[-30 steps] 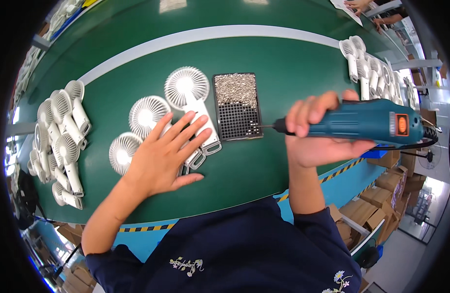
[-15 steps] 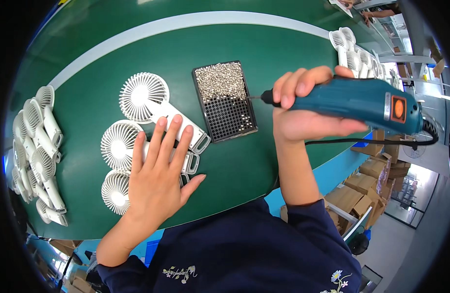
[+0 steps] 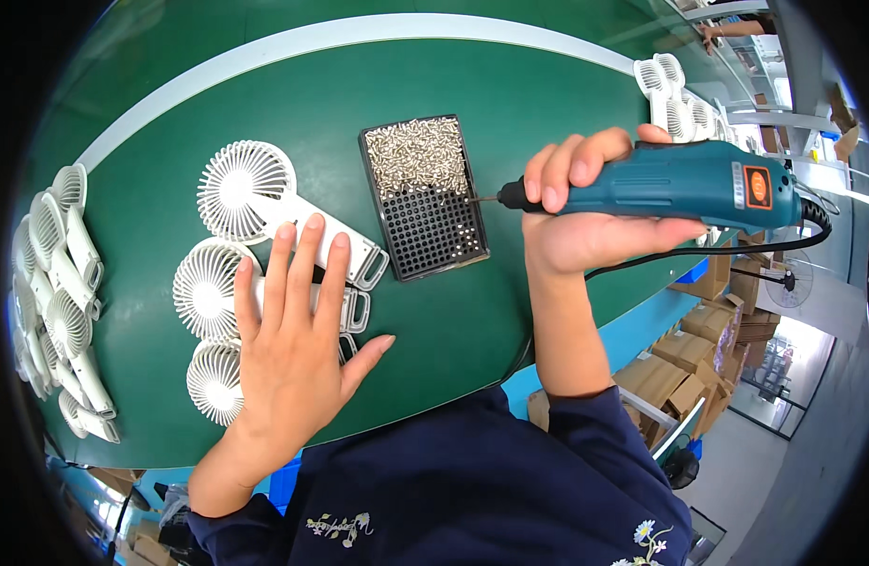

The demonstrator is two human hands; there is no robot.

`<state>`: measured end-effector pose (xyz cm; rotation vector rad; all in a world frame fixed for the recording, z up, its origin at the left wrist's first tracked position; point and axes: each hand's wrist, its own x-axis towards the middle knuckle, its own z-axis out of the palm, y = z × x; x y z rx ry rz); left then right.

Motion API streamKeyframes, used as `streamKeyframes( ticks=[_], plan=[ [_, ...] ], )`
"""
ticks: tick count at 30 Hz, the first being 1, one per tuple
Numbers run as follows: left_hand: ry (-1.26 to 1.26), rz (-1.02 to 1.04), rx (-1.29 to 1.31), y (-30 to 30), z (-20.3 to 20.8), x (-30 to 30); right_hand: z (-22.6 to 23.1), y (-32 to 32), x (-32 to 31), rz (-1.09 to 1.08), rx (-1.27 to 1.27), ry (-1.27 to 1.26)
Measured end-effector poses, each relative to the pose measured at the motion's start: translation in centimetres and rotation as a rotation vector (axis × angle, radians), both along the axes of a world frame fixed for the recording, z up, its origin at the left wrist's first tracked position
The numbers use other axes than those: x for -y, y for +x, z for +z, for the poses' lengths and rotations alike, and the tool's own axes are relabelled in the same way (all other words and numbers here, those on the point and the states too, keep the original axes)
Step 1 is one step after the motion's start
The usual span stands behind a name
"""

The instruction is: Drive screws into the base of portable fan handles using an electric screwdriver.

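Observation:
My left hand [image 3: 288, 325] lies flat with its fingers spread across the handles of white handheld fans. Three of these fans sit in a column: a top fan [image 3: 247, 191], a middle fan [image 3: 210, 291] and a lower fan [image 3: 215, 382] partly hidden by my hand. My right hand [image 3: 585, 203] is wrapped round a teal electric screwdriver [image 3: 679, 184], whose thin bit points left. The bit's tip is at the right side of a black screw tray [image 3: 420, 231]. Small silvery screws [image 3: 415, 156] heap up in the tray's far half; a few stand in holes of the near half.
More white fans [image 3: 66, 321] are piled at the left table edge, and another group [image 3: 675, 94] stands at the far right. A black cable [image 3: 661, 253] runs from the screwdriver under my right wrist. Cardboard boxes [image 3: 679, 354] stand beyond the green table's [image 3: 453, 340] right edge.
The view has shifted slightly, so fans and tray appear a little further left. My left hand stays on the fans, and the screwdriver's bit remains beside the tray's right part.

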<state>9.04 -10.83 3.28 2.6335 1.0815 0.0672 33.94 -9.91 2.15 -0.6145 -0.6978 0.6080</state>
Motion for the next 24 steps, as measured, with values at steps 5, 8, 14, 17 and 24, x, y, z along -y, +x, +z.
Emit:
streamKeyframes(
  ticks=[5, 8, 14, 17, 24],
  plan=[
    [-0.077, 0.03, 0.617, 0.2, 0.3, -0.5, 4.0, -1.8, 2.3, 0.077, -0.096, 0.127],
    [-0.095, 0.013, 0.699, 0.9, 0.3, -0.9, 5.6, -3.8, 3.2, 0.239, 0.013, 0.119],
    [-0.081, -0.04, 0.873, 1.3, -0.9, -0.7, 5.5, -6.0, 3.5, 0.382, -0.017, 0.092],
    [-0.131, -0.035, 0.884, 0.9, -1.4, -0.5, 4.8, -5.8, 3.7, 0.416, -0.008, 0.049],
    [-0.303, -0.052, 0.849, 0.9, -1.7, -0.4, 4.5, -4.5, 3.6, 0.858, 0.183, 0.127]
  ],
)
